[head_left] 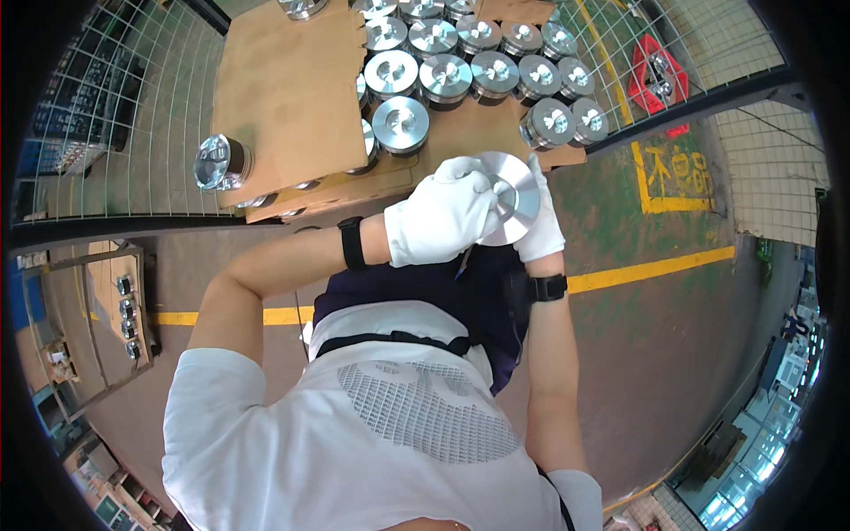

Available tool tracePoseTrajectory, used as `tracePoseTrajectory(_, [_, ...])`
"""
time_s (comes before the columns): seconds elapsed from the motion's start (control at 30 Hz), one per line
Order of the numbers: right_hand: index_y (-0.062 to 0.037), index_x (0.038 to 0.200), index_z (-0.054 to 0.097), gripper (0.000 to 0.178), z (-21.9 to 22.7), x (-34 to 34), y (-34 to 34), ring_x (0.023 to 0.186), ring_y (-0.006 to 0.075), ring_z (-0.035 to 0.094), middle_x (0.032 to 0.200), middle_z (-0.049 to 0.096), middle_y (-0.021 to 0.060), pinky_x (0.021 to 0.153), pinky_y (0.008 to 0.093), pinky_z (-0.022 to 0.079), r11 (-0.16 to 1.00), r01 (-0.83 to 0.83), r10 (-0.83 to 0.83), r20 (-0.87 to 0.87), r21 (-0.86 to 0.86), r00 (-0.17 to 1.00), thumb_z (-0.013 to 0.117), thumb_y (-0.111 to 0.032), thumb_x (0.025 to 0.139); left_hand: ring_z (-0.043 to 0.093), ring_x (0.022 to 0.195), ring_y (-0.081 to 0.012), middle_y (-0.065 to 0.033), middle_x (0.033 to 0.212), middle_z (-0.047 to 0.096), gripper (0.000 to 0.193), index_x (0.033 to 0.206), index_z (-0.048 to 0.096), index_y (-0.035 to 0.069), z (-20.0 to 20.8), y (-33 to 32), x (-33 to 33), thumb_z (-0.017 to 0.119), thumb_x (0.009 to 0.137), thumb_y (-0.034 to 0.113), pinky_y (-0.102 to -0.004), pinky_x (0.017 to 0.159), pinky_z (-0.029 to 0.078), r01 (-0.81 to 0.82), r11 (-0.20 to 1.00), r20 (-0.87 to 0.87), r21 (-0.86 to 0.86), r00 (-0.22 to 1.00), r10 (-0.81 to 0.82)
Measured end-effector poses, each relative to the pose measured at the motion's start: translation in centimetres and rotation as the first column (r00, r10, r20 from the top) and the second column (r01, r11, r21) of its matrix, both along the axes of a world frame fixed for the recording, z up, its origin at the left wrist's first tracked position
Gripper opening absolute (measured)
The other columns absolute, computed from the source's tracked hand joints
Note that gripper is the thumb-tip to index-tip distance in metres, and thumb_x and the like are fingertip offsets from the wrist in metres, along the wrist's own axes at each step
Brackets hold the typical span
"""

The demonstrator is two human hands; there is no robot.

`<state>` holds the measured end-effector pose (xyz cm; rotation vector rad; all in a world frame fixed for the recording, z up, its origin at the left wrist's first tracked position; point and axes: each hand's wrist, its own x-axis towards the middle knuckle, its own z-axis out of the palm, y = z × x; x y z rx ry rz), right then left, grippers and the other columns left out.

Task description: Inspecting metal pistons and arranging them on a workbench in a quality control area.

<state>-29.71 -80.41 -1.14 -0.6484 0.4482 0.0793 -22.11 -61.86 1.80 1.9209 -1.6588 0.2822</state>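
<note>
Between my gloved hands, over my lap, a silvery metal piston (522, 199) is tilted with its round, shiny crown turned up toward me. My right hand (546, 221), in a white glove, grips the piston along its right side, thumb up by the rim. The white-gloved left hand (443, 212) is closed, with its curled fingers against the left part of the crown. Whatever those fingers may hold is hidden. Ahead of my hands, the nearest standing piston (400, 125) is at the front of a group on brown cardboard (478, 133).
Several pistons (445, 78) stand in rows ahead. A cardboard sheet (292, 97) covers the left of the stack, with one piston (221, 163) lying on its side there. Wire mesh panels (155, 106) flank the stack. A red bin (658, 75) with metal parts is at far right.
</note>
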Motion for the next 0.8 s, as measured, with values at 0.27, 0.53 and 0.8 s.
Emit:
tracePoseTrajectory(0.27, [0.0009, 0.131, 0.054, 0.059, -1.7, 0.0, 0.9, 0.114, 0.0291, 0.063, 0.124, 0.064, 0.0172, 0.099, 0.0425, 0.052, 0.948, -0.048, 0.030, 0.063, 0.314, 0.998, 0.046, -0.050, 0.102, 0.058, 0.101, -0.0219, -0.0002, 0.101, 0.060, 0.040, 0.106, 0.067, 0.019, 2.2, 0.9, -1.0, 0.072, 0.067, 0.025, -0.0444, 0.100, 0.040, -0.148, 0.989, 0.234, -0.008, 0.961, 0.145])
tracePoseTrajectory(0.53, [0.0013, 0.133, 0.053, 0.062, -0.3, 0.4, 2.3, 0.117, 0.0302, 0.062, 0.128, 0.063, 0.0182, 0.101, 0.0439, 0.050, 0.983, 0.136, -0.138, 0.007, 0.120, 0.990, 0.043, -0.052, 0.103, 0.056, 0.106, -0.0253, -0.0036, 0.105, 0.061, 0.058, 0.111, 0.070, 0.020, 4.5, 3.2, -1.1, 0.082, 0.062, 0.050, -0.0487, 0.103, 0.035, -0.375, 0.918, -0.008, 0.125, 0.925, 0.379])
tracePoseTrajectory(0.8, [-0.0005, 0.135, 0.054, 0.057, 1.9, 1.6, 4.6, 0.117, 0.0242, 0.062, 0.129, 0.064, 0.0132, 0.102, 0.0385, 0.049, 0.906, 0.283, -0.292, 0.018, -0.316, 0.956, 0.043, -0.047, 0.104, 0.062, 0.092, -0.0264, -0.0140, 0.095, 0.064, 0.026, 0.097, 0.069, 0.001, 1.0, 7.3, -0.1, 0.071, 0.089, 0.026, -0.0386, 0.085, 0.050, -0.596, 0.770, -0.804, 0.226, 0.331, 0.493])
